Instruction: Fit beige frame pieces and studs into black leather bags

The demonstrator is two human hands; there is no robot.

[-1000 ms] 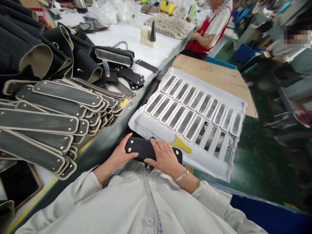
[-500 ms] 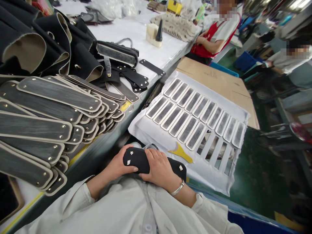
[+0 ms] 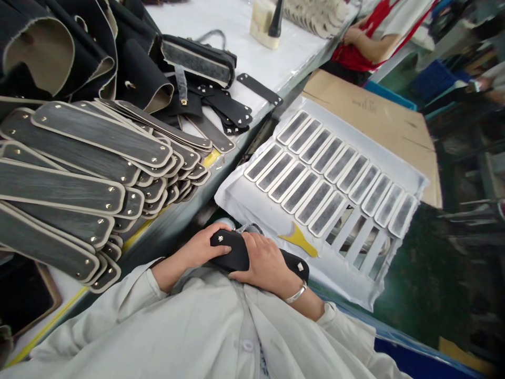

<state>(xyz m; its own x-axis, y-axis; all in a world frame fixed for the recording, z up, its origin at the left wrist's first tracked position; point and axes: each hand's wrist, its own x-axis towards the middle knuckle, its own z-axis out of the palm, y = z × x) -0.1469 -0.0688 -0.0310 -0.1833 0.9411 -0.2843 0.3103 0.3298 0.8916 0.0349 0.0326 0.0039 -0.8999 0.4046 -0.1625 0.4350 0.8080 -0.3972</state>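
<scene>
A long black strip with rounded ends and small metal studs lies across the front of my body. My left hand grips its left end, thumb on top and fingers behind the far edge. My right hand wraps over its middle, a silver bracelet on the wrist. The strip's right end shows past that hand with one stud. Beyond the hands, a yellow tool rests on a white cloth-covered board that carries two rows of grey rounded pieces.
Stacked grey strips with studs and black folded material cover the left table. A black pouch, black strips and a bottle lie farther back. Cardboard is under the board's far side. A person in red sits beyond.
The view has shifted, so the surroundings sit higher and farther right. My left hand covers more of the strip's end, with one stud showing there instead of two. Both hands keep their hold.
</scene>
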